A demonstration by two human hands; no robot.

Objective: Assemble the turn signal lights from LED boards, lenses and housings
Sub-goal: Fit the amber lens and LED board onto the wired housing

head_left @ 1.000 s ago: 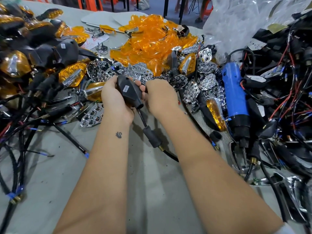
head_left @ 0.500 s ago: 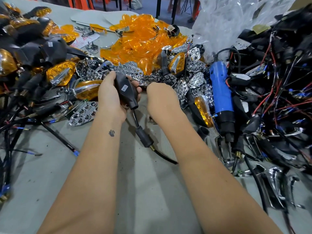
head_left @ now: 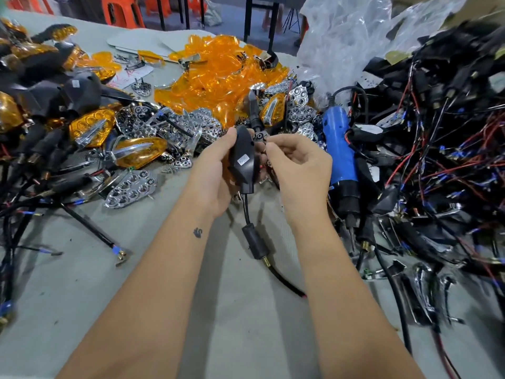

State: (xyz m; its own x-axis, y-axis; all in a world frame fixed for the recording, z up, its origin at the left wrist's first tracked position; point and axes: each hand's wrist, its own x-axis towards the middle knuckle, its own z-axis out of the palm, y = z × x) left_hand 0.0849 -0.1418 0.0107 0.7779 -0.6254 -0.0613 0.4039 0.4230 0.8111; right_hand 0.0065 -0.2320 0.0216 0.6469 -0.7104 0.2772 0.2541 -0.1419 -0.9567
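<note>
Left hand (head_left: 216, 170) wrapped round black housing (head_left: 243, 160), held above the desk (head_left: 246, 324); right hand (head_left: 297, 165) pinching something small beside its top, too small to name. Likely slip: small part dropped among the chrome reflectors (head_left: 131, 187), cable (head_left: 273, 272) snagging.

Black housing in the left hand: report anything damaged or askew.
Nothing stands out. The black plastic housing looks whole in the left hand, its stalk and cable hanging straight down. The right hand hides its open side.

Bright, even overhead light; soft shadows on the grey cloth-covered bench (head_left: 136, 296); glare on crinkled clear plastic bags (head_left: 355, 45); blurred, warped right edge.
</note>
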